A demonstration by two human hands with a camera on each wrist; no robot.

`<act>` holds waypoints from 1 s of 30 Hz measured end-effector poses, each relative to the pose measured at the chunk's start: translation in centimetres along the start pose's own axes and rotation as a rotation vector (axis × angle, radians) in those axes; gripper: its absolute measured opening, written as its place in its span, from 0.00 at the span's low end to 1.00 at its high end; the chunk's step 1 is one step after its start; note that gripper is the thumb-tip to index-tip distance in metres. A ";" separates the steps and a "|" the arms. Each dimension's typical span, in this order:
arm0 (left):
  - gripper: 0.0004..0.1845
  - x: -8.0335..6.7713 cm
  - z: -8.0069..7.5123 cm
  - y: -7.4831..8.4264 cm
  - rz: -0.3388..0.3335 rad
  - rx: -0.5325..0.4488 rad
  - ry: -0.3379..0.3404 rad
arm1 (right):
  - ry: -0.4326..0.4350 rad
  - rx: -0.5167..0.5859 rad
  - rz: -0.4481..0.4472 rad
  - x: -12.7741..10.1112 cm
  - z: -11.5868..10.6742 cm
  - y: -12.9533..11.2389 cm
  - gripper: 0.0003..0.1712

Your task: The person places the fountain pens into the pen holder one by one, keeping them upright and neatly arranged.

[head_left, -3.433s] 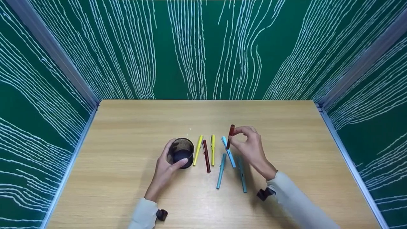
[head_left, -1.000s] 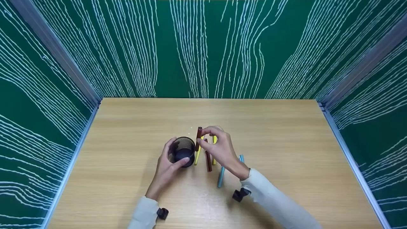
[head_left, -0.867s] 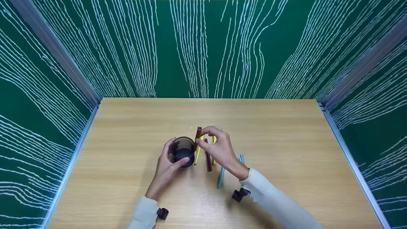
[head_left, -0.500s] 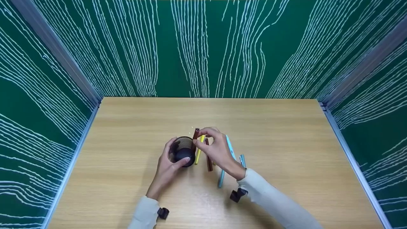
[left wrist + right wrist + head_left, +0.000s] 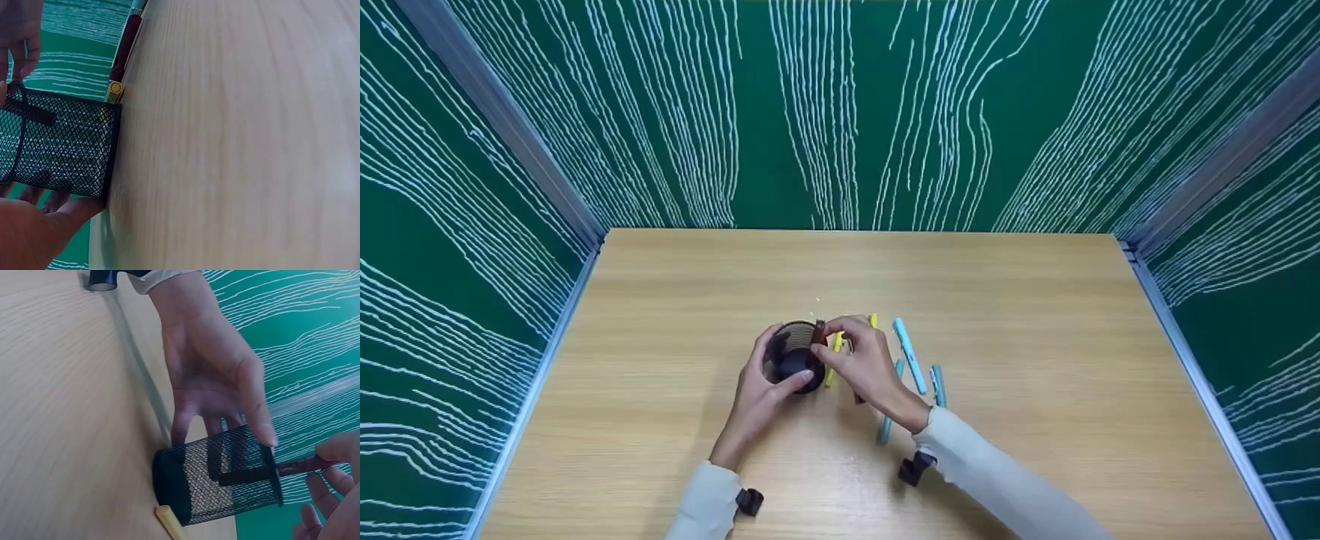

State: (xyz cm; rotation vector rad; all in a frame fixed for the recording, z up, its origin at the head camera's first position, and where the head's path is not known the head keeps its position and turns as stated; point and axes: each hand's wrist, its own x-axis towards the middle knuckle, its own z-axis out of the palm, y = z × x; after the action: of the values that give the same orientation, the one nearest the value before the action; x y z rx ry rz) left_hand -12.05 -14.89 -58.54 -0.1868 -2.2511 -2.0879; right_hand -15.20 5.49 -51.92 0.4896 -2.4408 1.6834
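My left hand [image 5: 759, 390] grips a black mesh pen cup [image 5: 799, 369], fingers on its far side and thumb at the near rim. The cup stands upright on the table. My right hand [image 5: 866, 364] pinches a dark red pen [image 5: 298, 466] between thumb and fingertips over the cup's right side. In the right wrist view the pen's lower part shows through the mesh, inside the cup and above its floor. Under and beside my right hand lie a yellow pen [image 5: 831, 375] and another dark red pen [image 5: 125, 48], mostly hidden in the head view.
A second yellow pen [image 5: 874, 320] peeks out behind my right hand. Right of it lie a light blue pen [image 5: 910, 355] and two teal pens, one [image 5: 937, 384] partly behind the wrist. The wooden table [image 5: 697, 285] meets green, white-lined walls [image 5: 780, 112].
My right hand has carried the dark red pen leftward from above the blue pens to the cup, then lowered it partly inside. My left hand has kept its hold on the cup.
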 end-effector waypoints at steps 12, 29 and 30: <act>0.48 -0.1 -0.1 0.1 -0.005 -0.020 -0.001 | -0.024 0.010 0.017 -0.7 1.2 1.4 0.10; 0.47 -0.2 -0.2 -0.2 -0.028 -0.009 0.013 | -0.010 -0.014 -0.070 -1.1 0.0 2.1 0.12; 0.47 -0.2 -0.1 -0.2 -0.030 -0.013 0.012 | 0.006 -0.020 -0.074 -1.1 -0.4 2.2 0.12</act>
State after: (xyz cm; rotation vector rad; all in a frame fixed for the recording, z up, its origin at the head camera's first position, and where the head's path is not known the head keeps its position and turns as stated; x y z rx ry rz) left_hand -11.88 -15.01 -58.79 -0.1421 -2.2479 -2.1124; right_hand -14.93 6.82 -54.02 0.5649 -2.4015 1.6282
